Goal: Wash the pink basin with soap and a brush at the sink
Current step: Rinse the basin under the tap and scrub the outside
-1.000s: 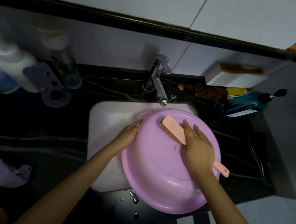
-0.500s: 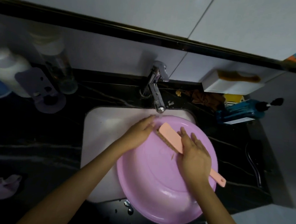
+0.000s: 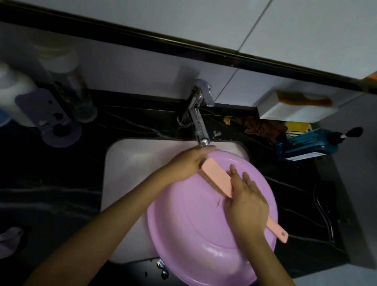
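Observation:
The pink basin (image 3: 190,228) lies tilted over the white sink (image 3: 127,174), its near rim jutting past the counter's front edge. My right hand (image 3: 247,199) presses a peach long-handled brush (image 3: 217,175) bristles-down on the basin's inside; the handle end sticks out past my wrist on the right. My left hand (image 3: 188,161) holds the basin's far rim just under the chrome tap's spout (image 3: 202,136), fingertips next to the brush head.
Black marble counter (image 3: 45,195) surrounds the sink. Blurred bottles (image 3: 5,98) and a lilac holder stand at the back left. A blue pump bottle (image 3: 308,143), a brown cloth and a white soap dish (image 3: 297,110) sit at the back right. A pale cloth lies at the front left.
My left hand has slid along the basin's rim from its left side up to the far edge under the tap. My right hand with the brush has barely shifted.

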The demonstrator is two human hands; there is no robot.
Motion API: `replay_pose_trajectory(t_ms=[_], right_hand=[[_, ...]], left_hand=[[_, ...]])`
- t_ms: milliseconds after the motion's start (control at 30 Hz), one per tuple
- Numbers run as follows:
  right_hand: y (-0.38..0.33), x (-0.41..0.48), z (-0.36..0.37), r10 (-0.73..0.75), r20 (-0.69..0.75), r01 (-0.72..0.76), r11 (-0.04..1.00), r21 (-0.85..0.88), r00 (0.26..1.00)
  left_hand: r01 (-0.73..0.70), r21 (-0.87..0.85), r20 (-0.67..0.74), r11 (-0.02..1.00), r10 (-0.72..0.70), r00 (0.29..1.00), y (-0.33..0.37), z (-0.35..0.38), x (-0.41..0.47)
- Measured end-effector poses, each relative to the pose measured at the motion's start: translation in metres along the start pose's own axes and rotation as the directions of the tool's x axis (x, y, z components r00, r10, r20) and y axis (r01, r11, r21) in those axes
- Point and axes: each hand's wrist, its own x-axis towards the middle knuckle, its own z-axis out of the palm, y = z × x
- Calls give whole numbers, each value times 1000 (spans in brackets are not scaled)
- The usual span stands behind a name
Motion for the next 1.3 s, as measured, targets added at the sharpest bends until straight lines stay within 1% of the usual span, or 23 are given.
replay_pose_trajectory(t_ms=[67,133,200,267,300,333,400,467,500,567,600,633,733,800,867,900,933,967,1033,1067,1133,1267,1300], right_hand=[[-2,3,0,4,25,-4,1000,-10,1000],[-3,4,-1,5,29,-4,1000,-19,1000],[-3,3,-3,33,39,-33,999,-18,999],[-4,1,-4,60,43,-59,998,-16,997],[-4,0,-4,67,40,-66,998,-21,997],[-4,-1,-4,72,46,-71,997,-31,996],[-5,1,-3,76,63,-74,996,-41,995],[-7,4,-3,91,76,-87,995,-51,993],[-8,5,-2,98,78,-93,994,-62,992],[-9,8,-1,102,88,-94,992,-89,991],[-10,10,-1,107,99,-96,990,-106,989],[-12,10,0,116,105,-103,988,-118,988],[-13,12,-1,121,121,-103,983,-151,985],[-15,14,-3,122,127,-100,981,-167,984],[-18,15,-5,121,150,-92,978,-186,981],[-19,16,-7,108,142,-78,977,-197,984],[-21,15,-8,96,133,-67,975,-210,987],[-23,13,-10,76,133,-47,976,-212,988],[-29,9,-11,86,249,-40,982,-183,965],[-31,5,-11,101,315,-48,984,-172,944],[-33,-4,-9,93,361,-39,987,-154,928],[-25,-4,-9,51,275,-1,984,-179,960],[-22,-1,-12,58,266,-9,983,-181,962]], left_hand=[[99,-164,86,981,-86,993,-1,-4,13],[156,-284,39,946,-151,988,-5,-4,5],[113,-174,-103,978,-132,986,-8,1,-19],[-32,76,-173,997,44,984,-8,5,-41],[-106,199,-149,974,137,979,-7,8,-43],[-151,279,-108,948,187,976,-5,8,-39],[-136,312,-39,940,155,987,0,4,-19],[-54,251,35,966,47,998,3,1,5],[-11,166,73,986,-1,997,1,-1,13],[77,-134,109,988,-62,992,-3,-6,16],[124,-284,100,951,-99,990,-6,-8,8],[164,-359,74,919,-147,986,-10,-9,-3],[252,-381,-48,889,-291,955,-22,-4,-43],[251,-383,-142,889,-325,935,-32,0,-71],[250,-342,-308,906,-360,881,-46,2,-88],[297,-291,-366,910,-392,844,-56,5,-92],[358,-258,-377,897,-435,818,-64,9,-94],[448,-270,-341,853,-519,784,-71,13,-94],[596,-402,-182,696,-698,693,-81,21,-90],[615,-474,-133,630,-742,657,-87,25,-88],[554,-600,-131,577,-754,644,-91,27,-88],[348,-598,-325,722,-615,718,-88,23,-83],[317,-594,-357,739,-596,719,-86,20,-80]])
